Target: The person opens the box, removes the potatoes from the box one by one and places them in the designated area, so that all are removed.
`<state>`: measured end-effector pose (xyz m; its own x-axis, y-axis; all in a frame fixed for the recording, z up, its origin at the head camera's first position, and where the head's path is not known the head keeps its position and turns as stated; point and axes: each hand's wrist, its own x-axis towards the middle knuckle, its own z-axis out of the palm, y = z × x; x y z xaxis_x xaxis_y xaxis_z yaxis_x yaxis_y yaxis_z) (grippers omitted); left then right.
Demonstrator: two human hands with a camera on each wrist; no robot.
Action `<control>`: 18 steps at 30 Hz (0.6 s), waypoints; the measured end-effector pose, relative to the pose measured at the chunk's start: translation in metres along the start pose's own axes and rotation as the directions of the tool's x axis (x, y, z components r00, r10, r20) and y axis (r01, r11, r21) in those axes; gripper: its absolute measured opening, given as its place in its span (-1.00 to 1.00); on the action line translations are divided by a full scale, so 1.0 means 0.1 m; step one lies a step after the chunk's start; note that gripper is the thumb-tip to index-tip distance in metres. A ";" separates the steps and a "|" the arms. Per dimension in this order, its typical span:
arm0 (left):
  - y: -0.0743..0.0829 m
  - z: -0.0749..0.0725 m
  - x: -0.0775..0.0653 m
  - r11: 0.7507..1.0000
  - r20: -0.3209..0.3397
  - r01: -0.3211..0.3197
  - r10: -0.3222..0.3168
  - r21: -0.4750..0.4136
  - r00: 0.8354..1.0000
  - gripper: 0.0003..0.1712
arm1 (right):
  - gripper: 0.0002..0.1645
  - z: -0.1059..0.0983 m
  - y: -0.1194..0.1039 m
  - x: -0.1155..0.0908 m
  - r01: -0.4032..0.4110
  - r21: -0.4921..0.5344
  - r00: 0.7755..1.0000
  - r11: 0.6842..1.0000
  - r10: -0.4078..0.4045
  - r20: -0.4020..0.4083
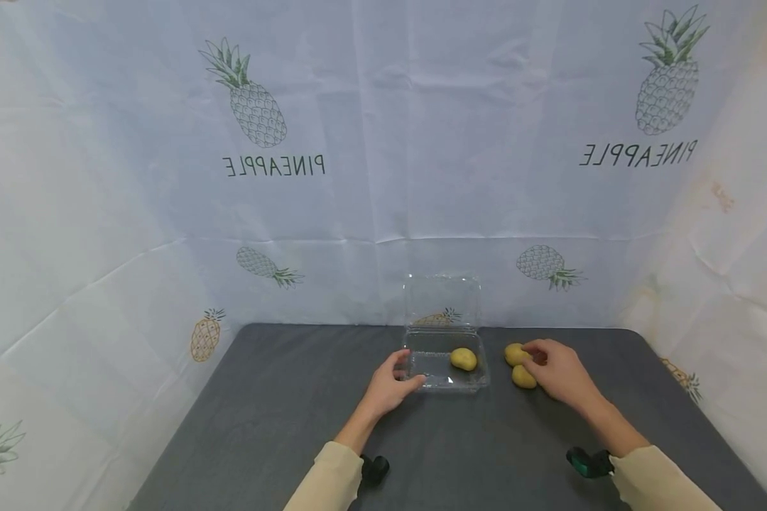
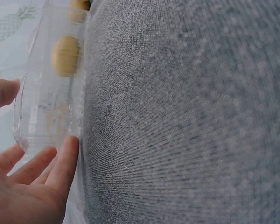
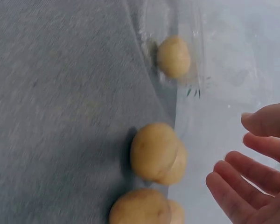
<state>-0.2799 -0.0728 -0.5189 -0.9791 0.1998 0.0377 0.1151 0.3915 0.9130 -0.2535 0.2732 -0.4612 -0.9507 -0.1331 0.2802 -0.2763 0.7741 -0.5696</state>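
A clear plastic clamshell box (image 1: 436, 387) stands with its lid raised at the back of the table, one potato (image 1: 464, 359) inside on the right. My left hand (image 1: 391, 387) is at the box's left end, thumb by the near rim; in the left wrist view its fingers (image 2: 65, 163) are fairly straight against or very near the plastic. Right of the box lie loose potatoes (image 1: 524, 377), several in the right wrist view, partly hiding one another. Over them hovers my right hand (image 1: 559, 370), fingers (image 3: 242, 186) loosely extended, nothing held.
A dark grey cloth covers the table (image 1: 281, 419). Behind and at both sides hangs a pale sheet (image 1: 383, 142) printed with pineapples, close to the raised lid. Dark devices (image 1: 375, 470) are worn at both wrists.
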 end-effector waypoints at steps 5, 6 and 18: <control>-0.01 0.00 0.00 1.000 0.003 -0.007 0.007 -0.001 1.000 -0.18 | -0.66 0.06 -0.11 0.05 -0.001 0.026 1.000 1.000 0.001 0.000; -0.01 0.00 0.00 1.000 0.004 -0.009 0.009 0.000 1.000 -0.18 | -0.66 0.07 -0.13 0.06 0.000 0.027 1.000 1.000 0.000 0.000; -0.01 -0.01 0.00 1.000 0.001 -0.018 0.018 0.017 1.000 -0.17 | -0.66 0.21 -0.33 0.18 0.018 0.034 0.999 0.999 -0.019 0.033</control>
<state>-0.2805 -0.0735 -0.5192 -0.9767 0.2078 0.0533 0.1352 0.4035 0.9049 -0.2641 0.2322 -0.4537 -0.9493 -0.1682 0.2654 -0.2980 0.7501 -0.5904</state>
